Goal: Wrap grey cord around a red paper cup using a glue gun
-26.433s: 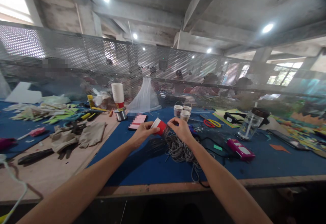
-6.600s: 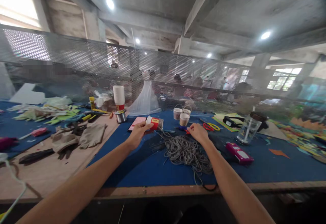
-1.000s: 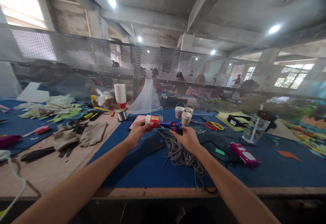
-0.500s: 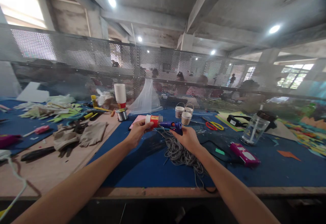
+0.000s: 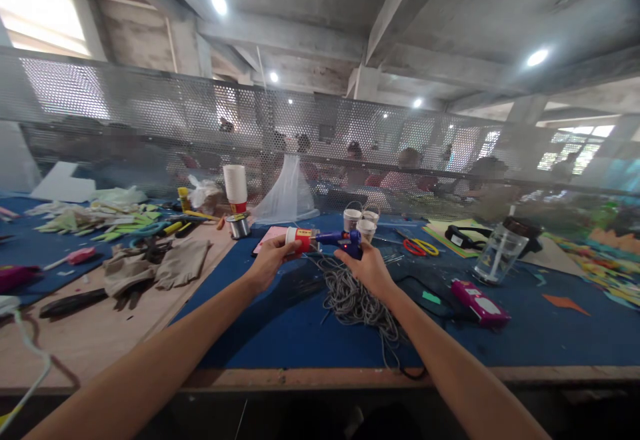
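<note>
My left hand (image 5: 274, 259) grips a red and white paper cup (image 5: 302, 241), which lies on its side in the air with its end turned to the right. In my right hand (image 5: 369, 267) is a blue glue gun (image 5: 345, 243), a small red light showing on its body. The gun's nozzle points left, at the cup's right end; whether it touches the cup I cannot tell. Below my right hand a tangled heap of grey cord (image 5: 353, 297) rests on the blue mat (image 5: 250, 333). Just behind the gun stand several small handled buckets (image 5: 367, 229).
A stack of paper cups (image 5: 235, 185) rises behind a wire spool (image 5: 239, 226). Red and yellow scissors (image 5: 420, 247), a magenta box (image 5: 481, 303) and a lidded clear jug (image 5: 501, 257) sit to the right. Gloves (image 5: 183, 263) lie left, and a perforated screen (image 5: 320, 133) spans the back.
The glue gun and my right hand have shifted slightly right, and the nozzle has tilted upward a little near the cup's end. My left hand keeps the cup in nearly the same place.
</note>
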Motion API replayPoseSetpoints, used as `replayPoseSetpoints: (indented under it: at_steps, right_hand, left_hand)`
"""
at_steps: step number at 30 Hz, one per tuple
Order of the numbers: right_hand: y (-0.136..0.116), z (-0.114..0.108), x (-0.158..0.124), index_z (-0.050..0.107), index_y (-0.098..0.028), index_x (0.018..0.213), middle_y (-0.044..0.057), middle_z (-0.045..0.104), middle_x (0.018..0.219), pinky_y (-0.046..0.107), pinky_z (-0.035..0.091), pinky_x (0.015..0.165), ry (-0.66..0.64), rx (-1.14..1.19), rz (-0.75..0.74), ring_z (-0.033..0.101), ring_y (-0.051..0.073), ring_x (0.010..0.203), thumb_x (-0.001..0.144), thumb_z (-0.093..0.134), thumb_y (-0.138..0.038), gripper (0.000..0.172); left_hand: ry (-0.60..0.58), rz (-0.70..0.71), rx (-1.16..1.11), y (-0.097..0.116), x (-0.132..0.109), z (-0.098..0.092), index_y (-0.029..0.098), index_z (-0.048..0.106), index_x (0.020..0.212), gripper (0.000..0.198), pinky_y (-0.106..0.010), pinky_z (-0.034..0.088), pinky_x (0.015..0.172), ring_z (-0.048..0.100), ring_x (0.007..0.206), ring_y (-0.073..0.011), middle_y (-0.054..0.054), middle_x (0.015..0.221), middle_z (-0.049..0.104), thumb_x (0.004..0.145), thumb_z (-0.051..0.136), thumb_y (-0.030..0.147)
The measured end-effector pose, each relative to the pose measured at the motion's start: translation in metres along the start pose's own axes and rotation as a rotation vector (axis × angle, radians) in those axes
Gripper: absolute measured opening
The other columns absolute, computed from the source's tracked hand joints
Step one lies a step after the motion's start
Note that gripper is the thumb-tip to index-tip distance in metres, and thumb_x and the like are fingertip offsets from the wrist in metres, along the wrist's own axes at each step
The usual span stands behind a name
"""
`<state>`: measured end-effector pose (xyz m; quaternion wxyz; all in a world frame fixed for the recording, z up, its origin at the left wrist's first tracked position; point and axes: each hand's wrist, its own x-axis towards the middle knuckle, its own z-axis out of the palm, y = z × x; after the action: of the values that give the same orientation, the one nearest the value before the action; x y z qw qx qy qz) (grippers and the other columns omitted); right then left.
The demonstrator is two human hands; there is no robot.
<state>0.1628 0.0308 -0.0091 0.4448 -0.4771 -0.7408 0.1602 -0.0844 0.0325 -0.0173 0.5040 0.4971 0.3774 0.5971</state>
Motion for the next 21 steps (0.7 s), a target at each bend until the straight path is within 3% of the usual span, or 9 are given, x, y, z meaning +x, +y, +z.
replayPoseSetpoints:
  at_steps: [4, 8, 15, 21]
  right_hand:
    - [-0.005, -0.006, 0.001, 0.059, -0.019, 0.104, -0.005, 0.056, 0.05, 0.027, 0.047, 0.053, -0.073, 0.229, 0.065, 0.054, 0.015, 0.042, 0.085, 0.06, -0.055, 0.04]
    - [-0.005, -0.009, 0.005, 0.059, -0.019, 0.088, -0.002, 0.061, 0.058, 0.026, 0.048, 0.057, -0.111, 0.364, 0.068, 0.059, 0.014, 0.05, 0.086, 0.057, -0.053, 0.034]
    - [0.016, -0.01, 0.016, 0.068, -0.016, 0.075, -0.001, 0.058, 0.056, 0.024, 0.041, 0.055, -0.02, 0.299, 0.186, 0.054, 0.014, 0.055, 0.079, 0.062, -0.061, 0.046]
    - [0.039, -0.012, 0.025, 0.07, -0.014, 0.086, 0.001, 0.065, 0.064, 0.024, 0.042, 0.051, 0.063, 0.262, 0.268, 0.057, 0.014, 0.052, 0.072, 0.068, -0.056, 0.044]
  left_hand:
    - [-0.001, -0.004, 0.011, 0.0, 0.0, 0.0, 0.015, 0.076, 0.1, 0.038, -0.034, 0.053, 0.084, 0.069, 0.095, -0.0243, -0.012, 0.103, 0.076, 0.067, 0.082, 0.035]
    - [0.004, -0.015, 0.023, 0.0, -0.001, 0.0, 0.014, 0.076, 0.097, 0.038, -0.034, 0.053, 0.082, 0.069, 0.092, -0.0239, -0.012, 0.101, 0.076, 0.067, 0.082, 0.036]
    - [0.01, -0.037, 0.01, 0.002, -0.001, 0.002, 0.015, 0.076, 0.093, 0.035, -0.033, 0.054, 0.081, 0.069, 0.088, -0.0215, -0.011, 0.096, 0.076, 0.066, 0.083, 0.035]
    - [0.018, -0.038, 0.015, 0.0, 0.0, 0.0, 0.015, 0.076, 0.093, 0.034, -0.032, 0.054, 0.079, 0.069, 0.086, -0.0215, -0.011, 0.095, 0.076, 0.066, 0.083, 0.034]
